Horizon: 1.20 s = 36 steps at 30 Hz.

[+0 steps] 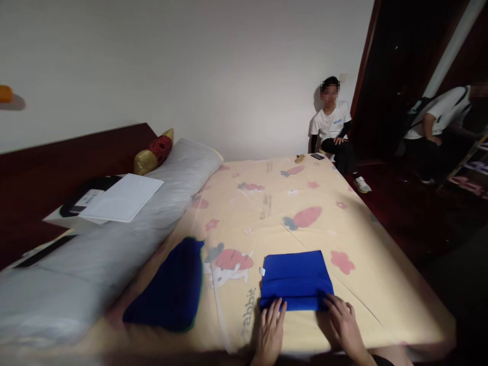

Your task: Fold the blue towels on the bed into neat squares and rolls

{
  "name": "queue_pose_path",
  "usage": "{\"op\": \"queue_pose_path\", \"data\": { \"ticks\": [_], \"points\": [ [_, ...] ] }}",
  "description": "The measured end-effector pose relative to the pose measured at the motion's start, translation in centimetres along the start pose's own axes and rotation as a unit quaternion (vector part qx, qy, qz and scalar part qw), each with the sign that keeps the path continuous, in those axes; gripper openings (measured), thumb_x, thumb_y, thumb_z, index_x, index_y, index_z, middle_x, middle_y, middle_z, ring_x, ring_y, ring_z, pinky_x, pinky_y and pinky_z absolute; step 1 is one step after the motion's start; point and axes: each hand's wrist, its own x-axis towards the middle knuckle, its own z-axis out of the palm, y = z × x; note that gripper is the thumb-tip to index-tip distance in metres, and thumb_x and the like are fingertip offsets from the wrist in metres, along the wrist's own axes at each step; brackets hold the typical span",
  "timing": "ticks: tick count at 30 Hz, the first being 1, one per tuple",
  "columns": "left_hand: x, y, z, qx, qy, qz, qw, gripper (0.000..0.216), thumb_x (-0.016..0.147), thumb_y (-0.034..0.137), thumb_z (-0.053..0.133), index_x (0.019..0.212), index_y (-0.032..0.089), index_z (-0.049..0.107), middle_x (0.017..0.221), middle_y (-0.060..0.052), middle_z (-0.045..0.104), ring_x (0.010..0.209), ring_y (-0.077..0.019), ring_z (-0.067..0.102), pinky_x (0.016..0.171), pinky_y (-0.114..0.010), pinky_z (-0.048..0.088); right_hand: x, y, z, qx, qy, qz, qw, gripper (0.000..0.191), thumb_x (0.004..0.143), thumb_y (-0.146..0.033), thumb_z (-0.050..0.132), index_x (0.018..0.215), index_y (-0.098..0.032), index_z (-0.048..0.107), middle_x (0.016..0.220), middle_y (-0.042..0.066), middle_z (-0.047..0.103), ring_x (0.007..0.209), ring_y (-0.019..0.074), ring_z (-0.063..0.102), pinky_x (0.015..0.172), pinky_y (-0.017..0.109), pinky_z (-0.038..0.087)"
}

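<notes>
A blue folded cloth (297,272) lies on the bed just ahead of me, in a rough rectangle with crosswise folds and a small white tag on its left edge. The fingers of my left hand (271,325) are stretched out, tips resting on the cloth's near left corner. At its near right corner, my right hand (345,323) touches the cloth with fingers extended and slightly bent, the thumb apart. Further left, a dark blue cloth piece (171,290) with a thin green edge lies spread out on the sheet.
The bed sheet (247,229) has carrot and rabbit prints. A long grey bolster (125,249) borders the left, with a white board (127,197) on it. Behind is a red-gold cushion (154,152). A seated person (331,122) and a bending person (442,122) are at the far right.
</notes>
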Motion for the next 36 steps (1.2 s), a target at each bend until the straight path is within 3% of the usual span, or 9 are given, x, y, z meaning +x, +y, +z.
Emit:
{"op": "queue_pose_path", "data": {
  "ticks": [6, 12, 15, 18, 22, 27, 29, 34, 36],
  "points": [
    [1.3, -0.8, -0.7, -0.066, -0.075, 0.034, 0.994, 0.085, 0.074, -0.001, 0.037, 0.151, 0.029, 0.022, 0.154, 0.004, 0.035, 0.139, -0.0183, 0.035, 0.111, -0.038, 0.033, 0.7, -1.4, 0.7, 0.011, -0.034, 0.006, 0.999, 0.056, 0.085, -0.021, 0.04, 0.14, -0.026, 0.046, 0.143, 0.008, 0.051, 0.128, 0.0257, 0.047, 0.099, 0.042, 0.033],
    [3.2, -2.6, -0.8, -0.026, -0.066, -0.015, 0.997, 0.074, 0.077, -0.003, 0.037, 0.144, 0.028, 0.041, 0.143, -0.004, 0.052, 0.13, -0.0227, 0.045, 0.11, -0.045, 0.033, 5.3, -1.8, -2.6, 0.047, -0.101, 0.029, 0.993, 0.05, 0.076, -0.011, 0.037, 0.117, -0.025, 0.062, 0.12, 0.006, 0.066, 0.111, 0.0222, 0.057, 0.099, 0.044, 0.03],
    [2.5, -3.3, -0.2, -0.035, -0.05, -0.045, 0.997, 0.055, 0.084, 0.006, 0.043, 0.132, 0.027, 0.056, 0.127, -0.004, 0.063, 0.12, -0.0227, 0.053, 0.111, -0.045, 0.034, 5.3, -1.4, -3.5, 0.05, -0.118, 0.026, 0.991, 0.047, 0.069, -0.012, 0.041, 0.106, -0.025, 0.067, 0.109, 0.005, 0.07, 0.104, 0.0221, 0.06, 0.096, 0.042, 0.033],
    [1.8, -3.8, -0.5, -0.077, -0.094, -0.056, 0.991, 0.05, 0.083, 0.009, 0.045, 0.126, 0.027, 0.06, 0.124, -0.003, 0.065, 0.121, -0.0223, 0.054, 0.112, -0.044, 0.032, 4.2, -1.4, -3.4, 0.042, -0.132, 0.029, 0.99, 0.04, 0.068, -0.015, 0.045, 0.098, -0.025, 0.069, 0.104, 0.005, 0.071, 0.101, 0.0245, 0.061, 0.094, 0.043, 0.035],
    [2.5, -1.9, -1.0, -0.094, -0.116, -0.07, 0.986, 0.055, 0.08, 0.006, 0.041, 0.13, 0.022, 0.058, 0.132, -0.007, 0.061, 0.127, -0.0254, 0.05, 0.113, -0.047, 0.029, 3.8, -4.7, -2.0, 0.017, -0.111, 0.041, 0.993, 0.04, 0.074, -0.015, 0.046, 0.106, -0.021, 0.069, 0.114, 0.012, 0.067, 0.11, 0.0294, 0.057, 0.099, 0.047, 0.032],
    [3.9, 2.4, -0.1, -0.129, -0.083, -0.009, 0.988, 0.059, 0.084, 0.012, 0.041, 0.141, 0.023, 0.046, 0.144, -0.005, 0.051, 0.133, -0.0243, 0.044, 0.111, -0.042, 0.035, 4.9, -10.0, 0.3, 0.075, -0.09, -0.051, 0.992, 0.046, 0.086, -0.019, 0.043, 0.131, -0.025, 0.055, 0.128, 0.004, 0.063, 0.118, 0.0205, 0.055, 0.107, 0.038, 0.03],
    [3.5, 1.8, 0.0, -0.138, -0.07, 0.015, 0.988, 0.056, 0.088, 0.017, 0.04, 0.143, 0.024, 0.043, 0.144, -0.004, 0.05, 0.132, -0.0221, 0.045, 0.111, -0.039, 0.036, 4.8, -9.0, 0.3, 0.073, -0.087, -0.066, 0.991, 0.043, 0.093, -0.029, 0.041, 0.135, -0.026, 0.052, 0.133, 0.003, 0.06, 0.121, 0.0207, 0.054, 0.108, 0.04, 0.03],
    [-0.3, -5.4, -0.7, -0.064, -0.006, -0.037, 0.997, 0.044, 0.096, 0.035, 0.04, 0.138, 0.029, 0.05, 0.139, -0.003, 0.056, 0.127, -0.0243, 0.049, 0.107, -0.044, 0.037, 2.5, -0.6, -1.5, -0.001, -0.052, -0.004, 0.999, 0.046, 0.097, -0.049, 0.035, 0.134, -0.027, 0.053, 0.139, 0.005, 0.054, 0.129, 0.0266, 0.048, 0.105, 0.047, 0.034],
    [-1.3, -6.5, -0.8, -0.037, 0.019, -0.06, 0.997, 0.044, 0.095, 0.031, 0.041, 0.139, 0.03, 0.05, 0.141, -0.003, 0.054, 0.129, -0.0262, 0.047, 0.109, -0.047, 0.033, 1.8, 0.9, -1.8, -0.024, -0.036, 0.015, 0.999, 0.047, 0.097, -0.05, 0.035, 0.134, -0.027, 0.054, 0.141, 0.005, 0.052, 0.131, 0.0283, 0.046, 0.103, 0.048, 0.035]
  ]
}}
